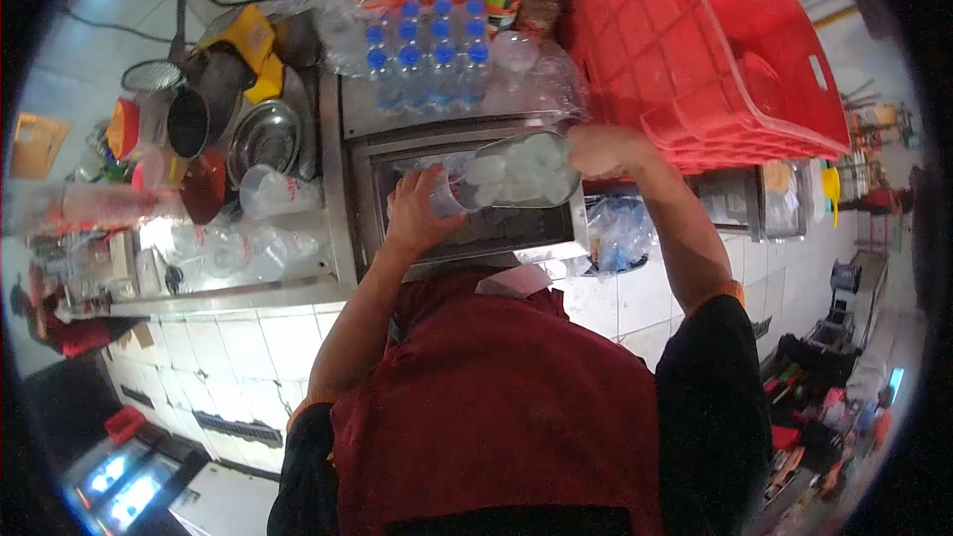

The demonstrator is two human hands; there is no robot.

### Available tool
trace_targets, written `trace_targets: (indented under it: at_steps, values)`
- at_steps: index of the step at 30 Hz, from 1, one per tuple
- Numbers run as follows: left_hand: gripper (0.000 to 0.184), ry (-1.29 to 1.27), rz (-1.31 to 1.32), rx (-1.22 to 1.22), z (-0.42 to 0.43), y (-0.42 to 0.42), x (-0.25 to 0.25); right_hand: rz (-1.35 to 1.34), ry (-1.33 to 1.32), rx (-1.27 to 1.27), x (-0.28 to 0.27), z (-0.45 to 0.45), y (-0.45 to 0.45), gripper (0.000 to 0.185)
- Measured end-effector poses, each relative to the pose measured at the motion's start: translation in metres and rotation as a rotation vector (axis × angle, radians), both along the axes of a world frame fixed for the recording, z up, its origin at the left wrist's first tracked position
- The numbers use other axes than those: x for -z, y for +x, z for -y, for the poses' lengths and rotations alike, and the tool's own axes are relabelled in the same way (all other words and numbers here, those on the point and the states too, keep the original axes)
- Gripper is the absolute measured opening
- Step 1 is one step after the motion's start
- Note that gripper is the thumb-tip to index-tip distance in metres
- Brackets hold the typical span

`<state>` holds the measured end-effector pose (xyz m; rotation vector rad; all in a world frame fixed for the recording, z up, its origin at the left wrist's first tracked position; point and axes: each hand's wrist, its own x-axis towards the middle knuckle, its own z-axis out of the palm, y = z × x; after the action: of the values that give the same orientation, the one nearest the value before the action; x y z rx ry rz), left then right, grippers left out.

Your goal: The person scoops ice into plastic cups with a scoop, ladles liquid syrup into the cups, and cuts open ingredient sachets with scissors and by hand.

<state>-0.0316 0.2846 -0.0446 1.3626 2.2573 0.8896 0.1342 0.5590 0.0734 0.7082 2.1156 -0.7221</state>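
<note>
My left hand (422,213) is wrapped round a clear plastic cup (452,191), tilted over the dark opening of a steel-framed bin (359,184). Against the cup's mouth lies the end of a clear scoop-like container (521,171) with pale, ice-like pieces in it. My right hand (606,151) is closed at the container's right end; the grip itself is blurred.
Blue-capped water bottles (429,65) stand behind the bin. A large red crate (685,50) is at the back right. Pans, a metal bowl (266,142) and a measuring jug (270,192) crowd the left counter. A plastic bag (620,228) hangs right of the bin.
</note>
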Motion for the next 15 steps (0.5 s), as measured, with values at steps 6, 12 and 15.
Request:
trace_targets:
  at_steps: [6, 12, 15]
  values:
    - [0.087, 0.082, -0.015, -0.003, -0.019, 0.001, 0.024, 0.091, -0.071, -0.058, 0.007, -0.02, -0.001, 0.023]
    - [0.085, 0.156, 0.08, 0.002, 0.004, -0.001, 0.027, 0.13, -0.153, -0.152, 0.029, -0.021, 0.002, 0.047]
    - [0.083, 0.228, 0.108, 0.025, -0.004, -0.013, 0.023, 0.05, -0.204, -0.055, 0.021, -0.023, 0.0, 0.064]
